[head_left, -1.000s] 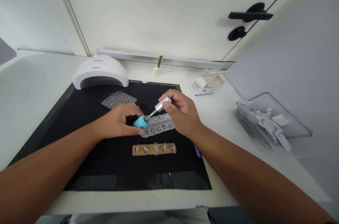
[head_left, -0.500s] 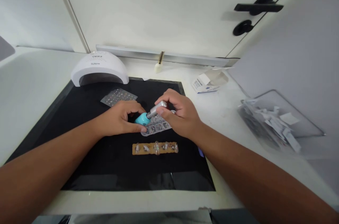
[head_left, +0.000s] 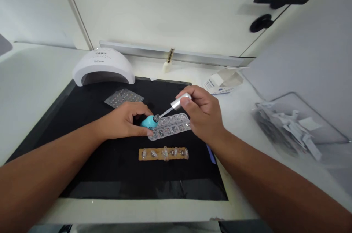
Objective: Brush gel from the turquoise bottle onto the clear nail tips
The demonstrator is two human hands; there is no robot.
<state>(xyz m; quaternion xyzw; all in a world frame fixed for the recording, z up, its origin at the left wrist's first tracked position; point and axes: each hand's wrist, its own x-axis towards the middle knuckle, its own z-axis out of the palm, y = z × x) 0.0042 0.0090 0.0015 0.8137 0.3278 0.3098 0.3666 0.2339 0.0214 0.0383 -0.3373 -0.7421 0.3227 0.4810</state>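
Observation:
My left hand (head_left: 129, 120) grips a turquoise nail polish bottle (head_left: 148, 122), which is tilted with its mouth toward the right. Between the fingers of my right hand (head_left: 205, 113) is the silver cap of a nail polish brush (head_left: 180, 101). The brush's pale stem slants down to the left, its tip at the bottle's mouth. Under both lies a clear compartment case of rhinestones (head_left: 174, 129), partly covered by the bottle and my right hand. Nearer to me, a tan strip (head_left: 150, 156) carries several decorated nail tips.
A white nail lamp (head_left: 104, 65) stands at the back left, with a sticker sheet (head_left: 122, 97) before it on the black mat (head_left: 110, 167). Behind are a cream bottle (head_left: 167, 65) and an open white box (head_left: 224, 82). A clear bin of packets (head_left: 288, 130) sits at right.
My right hand has drawn the brush up and to the right, so its stem now shows outside the bottle. My left hand keeps the bottle nearly still. The view has shifted slightly.

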